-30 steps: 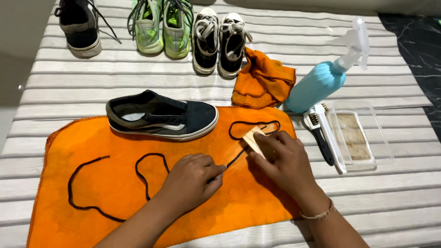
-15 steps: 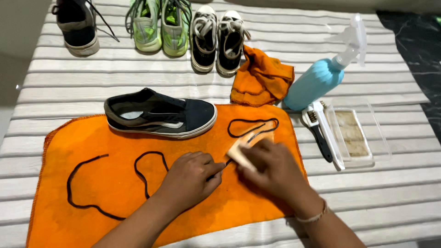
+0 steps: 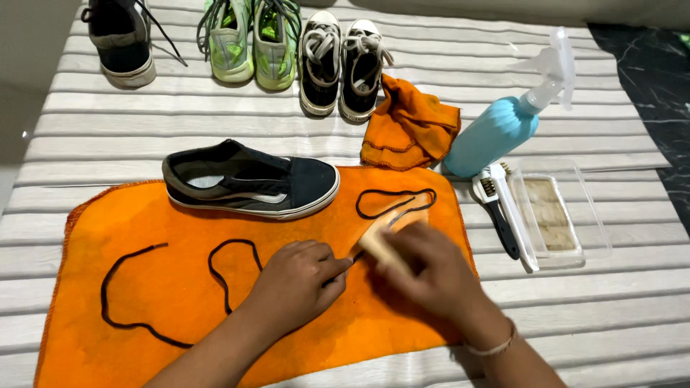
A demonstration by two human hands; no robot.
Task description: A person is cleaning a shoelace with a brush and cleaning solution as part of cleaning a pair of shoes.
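A matt orange cloth [image 3: 172,302] lies on ribbed whitish slats [image 3: 215,122], bearing a dark canvas shoe [image 3: 251,179] and, right of it, what looks like a wooden brush [image 3: 384,241], blurred.

The work surface is a table [image 3: 215,118] of pale, whitish slats running left to right, with thin dark gaps between them. Past its right edge lies a dark, marbled floor [image 3: 658,79] with faint pale veins. At the left edge a plain, light grey floor [image 3: 21,86] shows. Light is soft and even, and the shadows on the slats are faint.
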